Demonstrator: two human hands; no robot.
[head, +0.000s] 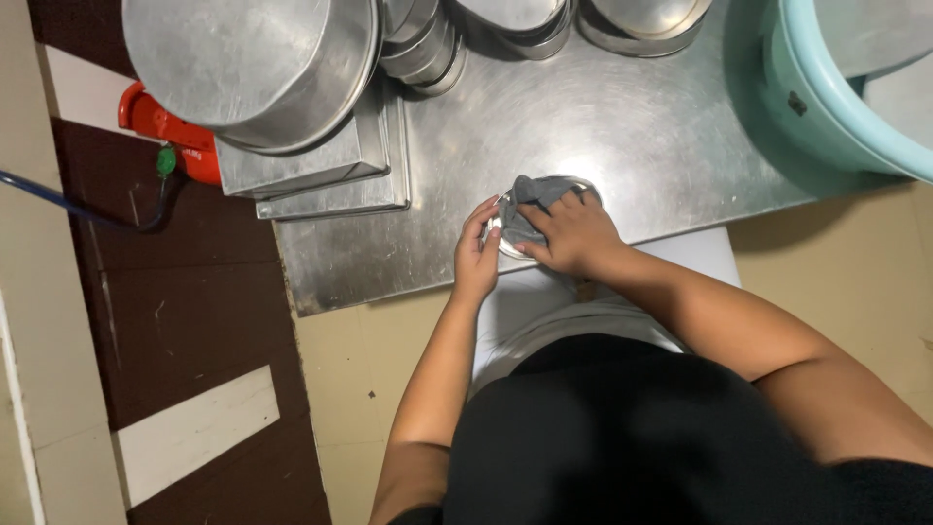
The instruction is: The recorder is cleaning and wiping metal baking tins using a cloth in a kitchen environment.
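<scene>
pressing down from above, the right hand [575, 233] lies flat over a grey cloth [533, 199], its fingers spread and bent onto the fabric rather than closed round it; the cloth is bunched inside a small round metal dish [589, 188], whose shiny rim shows just past the fingertips; the left hand [476, 255] curls against the dish's left edge, thumb and fingers hooked on the rim, a loose half-closed hold that steadies it; the two hands sit close together with the dish between them; the dish rests on a steel table [622, 126], near its front edge, roughly in the middle of the visible top; further back and to the left, a large metal pot [253, 68] lies tipped on top of stacked rectangular metal trays [330, 180]; along the far edge stand several round metal pans [428, 44], nested or stacked, well apart from the hands; at the right corner of the table a pale green plastic basin [826, 107] overhangs the view; on the floor to the left, beside the table, a red gas cylinder [170, 136] peeks out from under the pot, with a dark blue hose [78, 209] running away from it across the brown and cream tiles.
</scene>
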